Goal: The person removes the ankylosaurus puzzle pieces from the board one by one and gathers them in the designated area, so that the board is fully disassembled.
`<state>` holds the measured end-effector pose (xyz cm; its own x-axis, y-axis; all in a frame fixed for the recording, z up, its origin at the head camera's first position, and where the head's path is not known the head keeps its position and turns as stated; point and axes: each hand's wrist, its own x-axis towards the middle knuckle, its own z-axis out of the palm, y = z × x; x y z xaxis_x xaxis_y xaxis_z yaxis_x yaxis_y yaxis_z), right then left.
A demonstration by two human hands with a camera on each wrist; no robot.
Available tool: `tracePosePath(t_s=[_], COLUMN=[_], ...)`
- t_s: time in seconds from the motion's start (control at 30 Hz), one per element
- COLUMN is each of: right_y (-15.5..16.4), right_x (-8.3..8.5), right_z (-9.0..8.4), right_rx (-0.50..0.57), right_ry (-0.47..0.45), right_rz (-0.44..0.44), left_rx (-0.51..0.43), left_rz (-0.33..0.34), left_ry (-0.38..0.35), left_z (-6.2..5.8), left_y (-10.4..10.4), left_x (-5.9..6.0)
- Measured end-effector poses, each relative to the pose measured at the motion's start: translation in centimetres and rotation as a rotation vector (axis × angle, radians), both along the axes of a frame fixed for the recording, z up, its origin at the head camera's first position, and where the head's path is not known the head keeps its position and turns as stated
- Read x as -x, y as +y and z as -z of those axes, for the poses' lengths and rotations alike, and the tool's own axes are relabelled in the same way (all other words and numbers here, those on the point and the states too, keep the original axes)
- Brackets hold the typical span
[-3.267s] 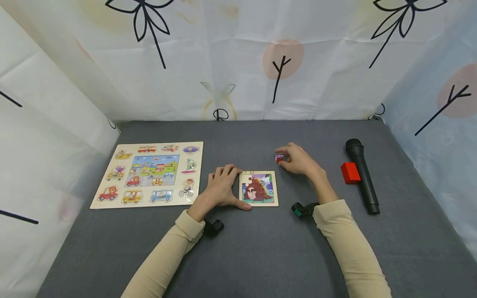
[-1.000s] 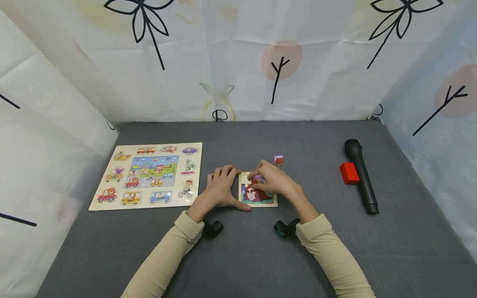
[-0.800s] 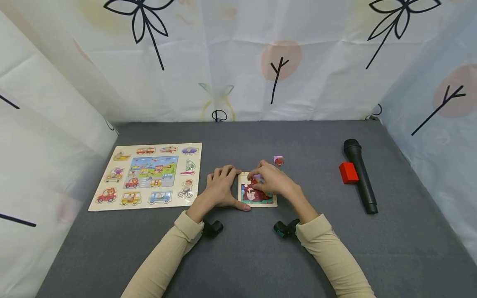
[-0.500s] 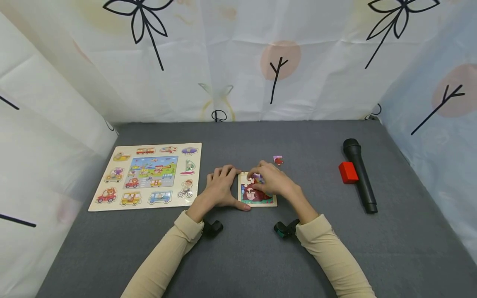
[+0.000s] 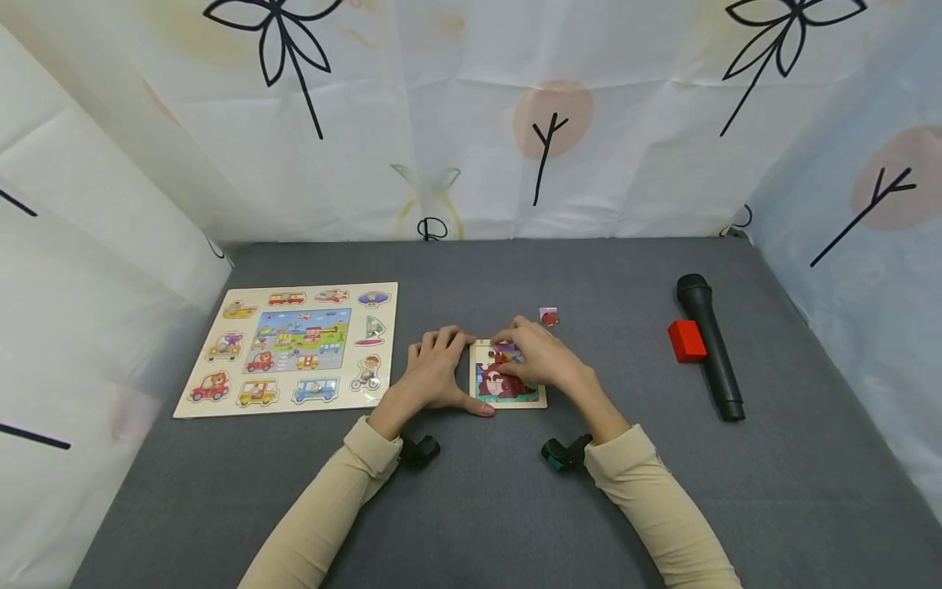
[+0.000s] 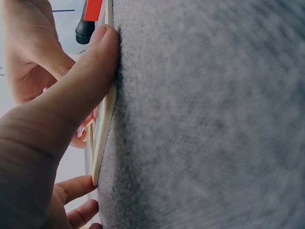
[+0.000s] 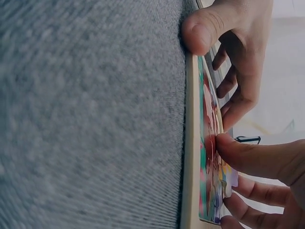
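Note:
A small square picture puzzle (image 5: 508,391) in a wooden frame lies on the grey cloth at the centre. My left hand (image 5: 438,370) holds its left side, the thumb (image 6: 90,81) pressed along the near edge of the frame (image 6: 101,138). My right hand (image 5: 536,357) lies over the puzzle's upper half and pinches a purple puzzle piece (image 5: 505,352) down at the top edge; its thumb (image 7: 252,157) presses on the picture face (image 7: 209,157). One loose puzzle piece (image 5: 548,316) lies just beyond the right hand.
A large vehicle puzzle board (image 5: 290,348) lies flat to the left. At the right are a black microphone (image 5: 710,348) and a red block (image 5: 686,340) beside it. White printed curtains close in the back and both sides.
Since 3.3 s ago my right hand came from the loose pieces to the small puzzle with one piece. Over the last second both hands have barely shifted.

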<state>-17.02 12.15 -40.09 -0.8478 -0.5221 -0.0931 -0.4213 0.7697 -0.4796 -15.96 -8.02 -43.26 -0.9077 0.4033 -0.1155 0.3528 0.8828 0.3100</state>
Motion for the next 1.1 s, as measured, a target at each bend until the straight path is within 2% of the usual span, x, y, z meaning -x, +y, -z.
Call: tracePosePath(t_s=[0.5,0.63,0.87,1.1], right_y=[0.21,0.2,0.1,0.26], right_x=[0.29,0.43,0.4,0.56], right_z=[0.0,0.06,0.12,-0.17], right_rx=[0.048,0.04,0.044,0.037], right_ry=[-0.007,-0.005,-0.053,-0.051], right_rz=[-0.005,-0.01,0.009,0.021], left_rx=[0.004,0.003,0.003,0.012], left_rz=[-0.009,-0.008,-0.009,-0.009], left_ry=[0.002,0.003,-0.006,-0.015], left_z=[0.07,0.09,0.04,-0.08], left_y=[0.01,-0.02,0.0,0.07], left_x=[0.17,0.26,0.03,0.06])
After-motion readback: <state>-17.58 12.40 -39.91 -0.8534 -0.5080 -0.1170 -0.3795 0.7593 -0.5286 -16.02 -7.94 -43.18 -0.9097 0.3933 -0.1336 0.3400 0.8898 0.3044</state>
